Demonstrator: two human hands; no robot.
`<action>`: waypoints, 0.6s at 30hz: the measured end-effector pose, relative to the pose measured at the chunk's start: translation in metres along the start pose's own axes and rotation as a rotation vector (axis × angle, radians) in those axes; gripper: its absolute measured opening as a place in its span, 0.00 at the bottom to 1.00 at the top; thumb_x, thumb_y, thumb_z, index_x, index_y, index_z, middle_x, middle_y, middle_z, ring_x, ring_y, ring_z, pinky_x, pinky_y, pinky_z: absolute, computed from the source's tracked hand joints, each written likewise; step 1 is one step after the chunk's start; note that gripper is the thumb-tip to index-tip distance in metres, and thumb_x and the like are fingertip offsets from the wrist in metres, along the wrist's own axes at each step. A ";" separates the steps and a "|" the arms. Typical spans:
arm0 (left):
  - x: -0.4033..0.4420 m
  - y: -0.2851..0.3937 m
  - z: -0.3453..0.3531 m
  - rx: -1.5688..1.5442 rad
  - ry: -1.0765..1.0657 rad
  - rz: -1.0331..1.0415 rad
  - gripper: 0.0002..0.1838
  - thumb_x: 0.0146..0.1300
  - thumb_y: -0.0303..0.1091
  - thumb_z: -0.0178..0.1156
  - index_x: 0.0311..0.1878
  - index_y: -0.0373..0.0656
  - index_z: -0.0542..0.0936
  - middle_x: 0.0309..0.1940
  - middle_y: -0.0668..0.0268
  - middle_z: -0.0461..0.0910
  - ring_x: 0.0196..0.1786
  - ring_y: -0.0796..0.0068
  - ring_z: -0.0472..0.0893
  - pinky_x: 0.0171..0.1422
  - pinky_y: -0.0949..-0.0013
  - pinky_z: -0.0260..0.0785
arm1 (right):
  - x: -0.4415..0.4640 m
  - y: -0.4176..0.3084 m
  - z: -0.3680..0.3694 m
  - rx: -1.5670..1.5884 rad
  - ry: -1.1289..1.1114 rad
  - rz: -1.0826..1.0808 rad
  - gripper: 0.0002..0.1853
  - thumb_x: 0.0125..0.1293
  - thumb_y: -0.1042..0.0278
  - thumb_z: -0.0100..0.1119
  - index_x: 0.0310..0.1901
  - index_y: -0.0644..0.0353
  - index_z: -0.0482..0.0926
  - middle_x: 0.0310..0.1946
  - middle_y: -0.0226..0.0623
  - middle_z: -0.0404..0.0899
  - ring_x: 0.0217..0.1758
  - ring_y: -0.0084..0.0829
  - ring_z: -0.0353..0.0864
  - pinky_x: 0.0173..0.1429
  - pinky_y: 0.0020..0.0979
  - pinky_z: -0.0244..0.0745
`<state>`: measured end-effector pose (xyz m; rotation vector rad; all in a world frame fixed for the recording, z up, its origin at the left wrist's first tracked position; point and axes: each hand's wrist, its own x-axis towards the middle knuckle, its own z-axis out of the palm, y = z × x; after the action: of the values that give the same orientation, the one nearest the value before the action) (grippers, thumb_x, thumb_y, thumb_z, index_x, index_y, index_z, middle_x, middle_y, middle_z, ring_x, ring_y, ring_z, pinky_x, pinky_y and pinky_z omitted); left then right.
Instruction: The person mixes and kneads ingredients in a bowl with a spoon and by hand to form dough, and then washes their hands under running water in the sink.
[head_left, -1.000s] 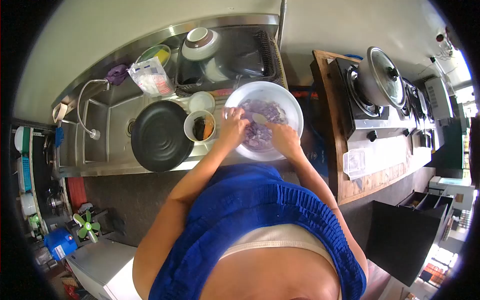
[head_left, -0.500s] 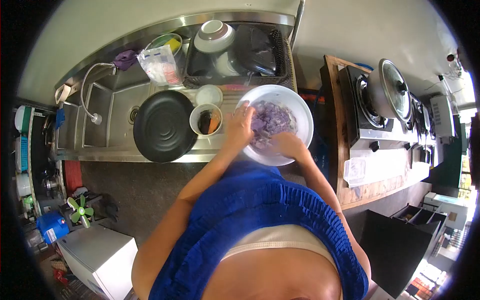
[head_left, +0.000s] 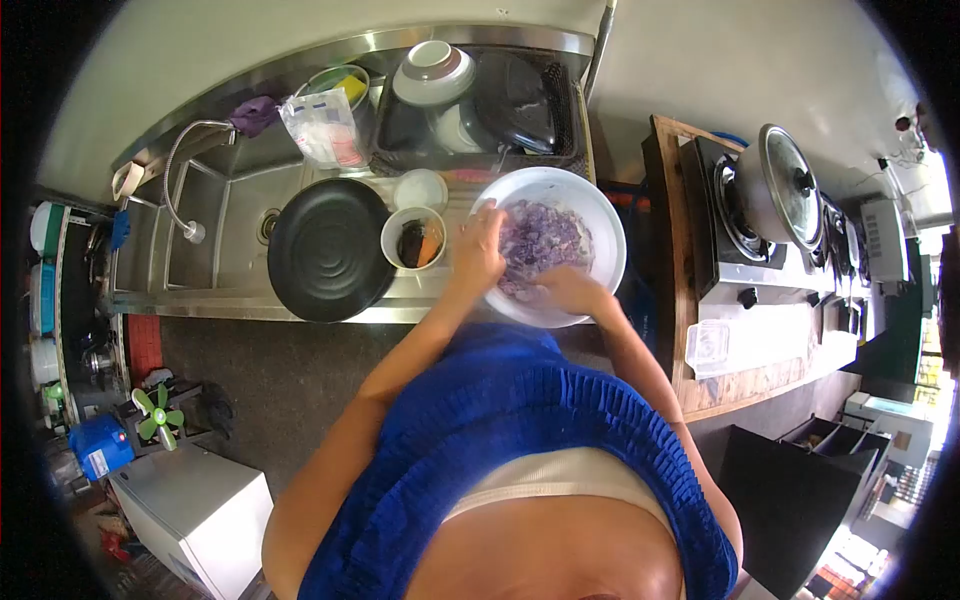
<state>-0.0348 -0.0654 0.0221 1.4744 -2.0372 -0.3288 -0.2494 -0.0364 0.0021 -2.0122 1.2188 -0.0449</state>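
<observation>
A large white bowl point(head_left: 612, 228) holds a purple, lumpy mixture point(head_left: 543, 238). My left hand point(head_left: 480, 248) grips the bowl's left rim, its fingers reaching over the edge. Inside the bowl, at the near side of the mixture, my right hand point(head_left: 568, 291) has its fingers down and blurred; what they hold, if anything, cannot be made out. Left of the bowl stands a small white cup point(head_left: 390, 256) with dark and orange things in it. A pale round lid or dish point(head_left: 420, 188) lies behind the cup.
A black pan point(head_left: 330, 250) lies left of the cup, beside the steel sink point(head_left: 235, 215). Behind are a plastic bag point(head_left: 325, 130) and a dark dish rack point(head_left: 400, 165) with bowls. To the right, a lidded pot point(head_left: 775, 190) sits on a stove, near a clear container point(head_left: 708, 345).
The view has shifted, so the bowl appears further right. The pale utensil seen earlier at my right hand no longer shows. My right hand has moved to the near side of the mixture.
</observation>
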 end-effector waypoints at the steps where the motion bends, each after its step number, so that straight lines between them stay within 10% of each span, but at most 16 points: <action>1: 0.001 0.000 0.000 0.021 0.032 0.009 0.31 0.42 0.18 0.62 0.54 0.46 0.70 0.65 0.55 0.67 0.66 0.54 0.68 0.60 0.48 0.61 | -0.004 -0.002 -0.017 -0.004 0.001 -0.004 0.24 0.58 0.72 0.47 0.55 0.43 0.81 0.46 0.49 0.83 0.49 0.51 0.82 0.54 0.49 0.76; 9: 0.004 0.000 -0.008 -0.038 0.035 0.033 0.30 0.43 0.18 0.60 0.54 0.46 0.69 0.65 0.52 0.67 0.65 0.52 0.70 0.60 0.50 0.60 | 0.008 -0.025 -0.079 -0.530 0.420 0.516 0.11 0.61 0.72 0.52 0.45 0.59 0.79 0.37 0.48 0.84 0.41 0.47 0.85 0.44 0.46 0.80; 18: 0.013 -0.006 -0.002 0.040 0.025 0.030 0.30 0.45 0.20 0.62 0.55 0.46 0.69 0.65 0.53 0.66 0.64 0.52 0.70 0.59 0.47 0.60 | 0.043 -0.028 -0.034 -0.443 0.289 0.121 0.19 0.59 0.74 0.51 0.52 0.56 0.78 0.40 0.45 0.83 0.44 0.45 0.84 0.49 0.43 0.79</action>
<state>-0.0315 -0.0798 0.0245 1.4627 -2.0557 -0.2576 -0.2187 -0.0828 0.0283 -2.3638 1.6461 -0.0052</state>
